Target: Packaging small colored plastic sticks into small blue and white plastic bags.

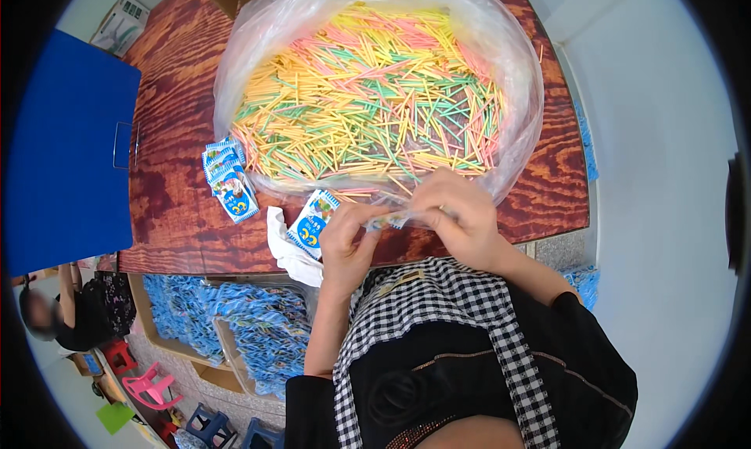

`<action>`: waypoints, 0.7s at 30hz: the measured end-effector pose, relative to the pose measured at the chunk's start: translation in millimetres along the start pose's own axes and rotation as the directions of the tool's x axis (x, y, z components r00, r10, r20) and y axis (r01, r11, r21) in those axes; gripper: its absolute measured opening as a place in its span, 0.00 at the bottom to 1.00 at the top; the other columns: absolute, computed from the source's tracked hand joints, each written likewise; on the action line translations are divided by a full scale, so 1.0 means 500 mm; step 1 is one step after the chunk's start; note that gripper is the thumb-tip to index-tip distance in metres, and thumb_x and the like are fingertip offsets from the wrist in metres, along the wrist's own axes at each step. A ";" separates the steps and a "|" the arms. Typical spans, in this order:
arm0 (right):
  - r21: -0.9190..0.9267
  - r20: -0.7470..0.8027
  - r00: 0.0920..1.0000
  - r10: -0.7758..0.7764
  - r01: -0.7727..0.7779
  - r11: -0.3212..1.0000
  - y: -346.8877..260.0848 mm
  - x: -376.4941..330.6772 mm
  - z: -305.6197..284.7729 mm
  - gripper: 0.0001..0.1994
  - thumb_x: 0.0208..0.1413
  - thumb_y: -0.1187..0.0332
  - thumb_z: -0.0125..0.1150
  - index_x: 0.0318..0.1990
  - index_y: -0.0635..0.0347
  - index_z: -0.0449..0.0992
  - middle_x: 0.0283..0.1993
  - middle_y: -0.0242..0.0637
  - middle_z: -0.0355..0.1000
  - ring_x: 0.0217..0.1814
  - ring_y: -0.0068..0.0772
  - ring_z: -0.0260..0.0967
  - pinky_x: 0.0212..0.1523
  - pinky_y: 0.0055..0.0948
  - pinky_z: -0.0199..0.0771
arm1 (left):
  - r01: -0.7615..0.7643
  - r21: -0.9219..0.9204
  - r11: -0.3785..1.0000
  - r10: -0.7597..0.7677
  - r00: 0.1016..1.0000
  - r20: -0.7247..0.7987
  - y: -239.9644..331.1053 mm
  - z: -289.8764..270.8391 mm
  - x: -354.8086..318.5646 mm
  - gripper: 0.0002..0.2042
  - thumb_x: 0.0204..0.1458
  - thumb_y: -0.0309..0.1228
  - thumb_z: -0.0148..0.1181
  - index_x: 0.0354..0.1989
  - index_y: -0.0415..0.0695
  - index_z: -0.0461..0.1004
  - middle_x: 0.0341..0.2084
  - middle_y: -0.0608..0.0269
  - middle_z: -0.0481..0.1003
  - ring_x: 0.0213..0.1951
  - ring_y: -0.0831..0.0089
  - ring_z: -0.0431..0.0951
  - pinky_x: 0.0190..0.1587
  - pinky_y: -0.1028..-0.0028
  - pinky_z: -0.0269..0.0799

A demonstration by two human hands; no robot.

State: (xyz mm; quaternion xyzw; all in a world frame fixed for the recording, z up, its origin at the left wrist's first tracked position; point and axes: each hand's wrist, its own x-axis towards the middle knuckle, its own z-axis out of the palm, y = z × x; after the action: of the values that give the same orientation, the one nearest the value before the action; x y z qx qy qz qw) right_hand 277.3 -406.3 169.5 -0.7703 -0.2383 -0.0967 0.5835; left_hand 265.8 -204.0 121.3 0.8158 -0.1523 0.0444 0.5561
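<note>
My left hand [346, 242] pinches a small plastic packet [387, 221] with a coloured print, held at the near edge of a big clear plastic bag. My right hand [458, 214] is closed at the packet's other end; its fingers hide what they grip. In front of both hands the wide-open bag [520, 128] holds a heap of thin pastel sticks [368, 97] in yellow, pink, green and orange. Beside my left hand a blue-and-white packet [313, 224] lies next to a crumpled white cloth or tissue [289, 249].
Several blue-and-white packets [229, 181] lie overlapped left of the bag on the red wood-grain table [176, 81]. A blue panel [66, 152] stands at the left. Below the table are boxes of blue wrapped packets [262, 332]. Further off are a person [78, 312] and a pink stool [152, 386].
</note>
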 end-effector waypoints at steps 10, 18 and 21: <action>0.267 -0.066 0.984 0.168 -0.145 0.953 0.016 0.005 -0.005 0.04 0.53 0.80 0.59 0.36 0.67 0.73 0.36 0.37 0.69 0.35 0.26 0.67 0.37 0.24 0.68 | 0.396 -0.684 0.612 -0.315 0.916 0.248 -0.008 0.012 -0.020 0.15 0.47 0.15 0.61 0.46 0.35 0.73 0.39 0.64 0.76 0.42 0.77 0.74 0.48 0.76 0.69; 0.084 0.016 0.983 0.183 -0.184 0.979 -0.019 0.010 0.002 0.08 0.49 0.78 0.63 0.38 0.65 0.75 0.41 0.42 0.70 0.39 0.34 0.69 0.38 0.28 0.69 | 0.211 -0.371 0.904 -0.192 0.977 0.090 0.018 -0.011 0.004 0.11 0.48 0.15 0.59 0.42 0.33 0.77 0.41 0.55 0.78 0.44 0.70 0.77 0.48 0.75 0.70; -0.045 -0.055 0.994 -0.093 0.090 0.995 -0.019 0.011 0.009 0.09 0.47 0.79 0.64 0.38 0.64 0.76 0.44 0.43 0.69 0.42 0.36 0.68 0.37 0.28 0.69 | 0.269 -0.406 0.873 -0.262 0.962 0.074 0.013 -0.006 -0.002 0.12 0.48 0.15 0.59 0.42 0.34 0.77 0.41 0.55 0.78 0.45 0.68 0.76 0.48 0.74 0.70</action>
State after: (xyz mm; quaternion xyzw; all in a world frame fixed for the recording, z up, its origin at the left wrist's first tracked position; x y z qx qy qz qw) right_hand 276.9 -398.9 178.5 -0.7676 -0.2546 -0.1501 0.5687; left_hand 263.2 -203.0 128.1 0.6936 -0.0496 -0.0723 0.7151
